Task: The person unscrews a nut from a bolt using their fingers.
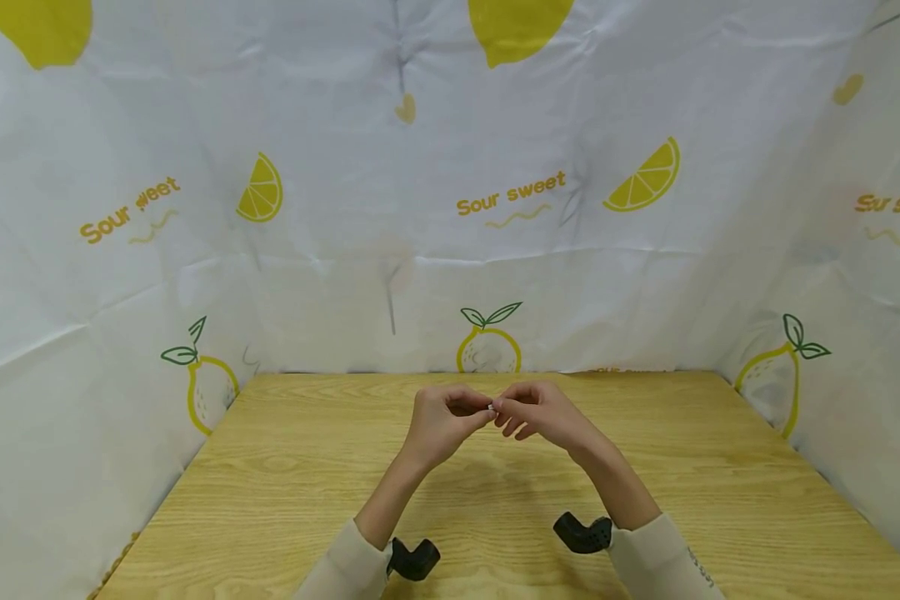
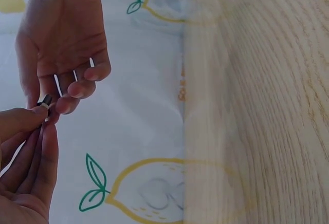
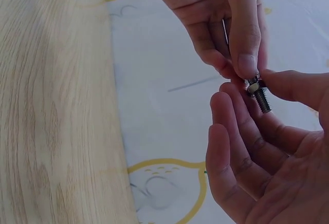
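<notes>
Now our left grip pinches one end of the bolt over the worktop, toward its far edge, and our right grip closes on the nut around it; we should align both squarely and turn lightly.

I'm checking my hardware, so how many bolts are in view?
1: a threaded bolt, held between the left hand and the right hand. Any others behind the fingers would be hidden.
</notes>
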The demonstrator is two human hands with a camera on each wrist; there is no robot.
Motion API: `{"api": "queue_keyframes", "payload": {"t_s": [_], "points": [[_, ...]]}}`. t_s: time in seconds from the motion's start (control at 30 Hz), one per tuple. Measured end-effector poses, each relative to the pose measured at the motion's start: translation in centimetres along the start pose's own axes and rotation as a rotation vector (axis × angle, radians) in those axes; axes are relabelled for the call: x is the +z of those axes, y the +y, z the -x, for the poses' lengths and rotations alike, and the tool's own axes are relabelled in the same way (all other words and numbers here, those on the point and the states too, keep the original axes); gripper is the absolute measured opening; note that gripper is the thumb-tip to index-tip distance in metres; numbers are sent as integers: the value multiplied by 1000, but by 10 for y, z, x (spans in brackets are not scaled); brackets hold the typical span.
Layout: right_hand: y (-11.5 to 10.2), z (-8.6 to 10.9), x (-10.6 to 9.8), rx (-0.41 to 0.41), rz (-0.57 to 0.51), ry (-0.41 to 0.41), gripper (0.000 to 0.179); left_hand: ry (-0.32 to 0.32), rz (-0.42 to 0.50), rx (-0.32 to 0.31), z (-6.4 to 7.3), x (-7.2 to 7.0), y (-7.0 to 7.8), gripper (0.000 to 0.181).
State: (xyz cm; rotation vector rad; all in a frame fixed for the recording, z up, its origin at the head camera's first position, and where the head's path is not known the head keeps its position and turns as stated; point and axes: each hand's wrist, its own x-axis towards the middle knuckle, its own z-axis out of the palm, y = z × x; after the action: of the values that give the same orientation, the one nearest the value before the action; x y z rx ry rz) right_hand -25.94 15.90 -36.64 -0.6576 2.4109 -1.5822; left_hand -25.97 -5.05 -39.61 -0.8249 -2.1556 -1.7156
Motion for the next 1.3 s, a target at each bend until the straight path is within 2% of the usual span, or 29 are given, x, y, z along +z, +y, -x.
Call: {"api": "queue_keyframes", "payload": {"t_s": [0.4, 0.67, 1.07, 1.3], "points": [[0, 1, 0, -8, -22, 11, 34, 4, -2, -1, 0, 1, 0, 7], [0, -1, 0, -3, -24, 13, 35, 13, -4, 28, -1, 1, -3, 5], [0, 0, 0, 41, 3, 0, 39, 5, -21, -2, 0, 2, -3, 7], [0, -1, 0, 32, -13, 14, 36, 5, -28, 12, 0, 2, -2, 7]]}}
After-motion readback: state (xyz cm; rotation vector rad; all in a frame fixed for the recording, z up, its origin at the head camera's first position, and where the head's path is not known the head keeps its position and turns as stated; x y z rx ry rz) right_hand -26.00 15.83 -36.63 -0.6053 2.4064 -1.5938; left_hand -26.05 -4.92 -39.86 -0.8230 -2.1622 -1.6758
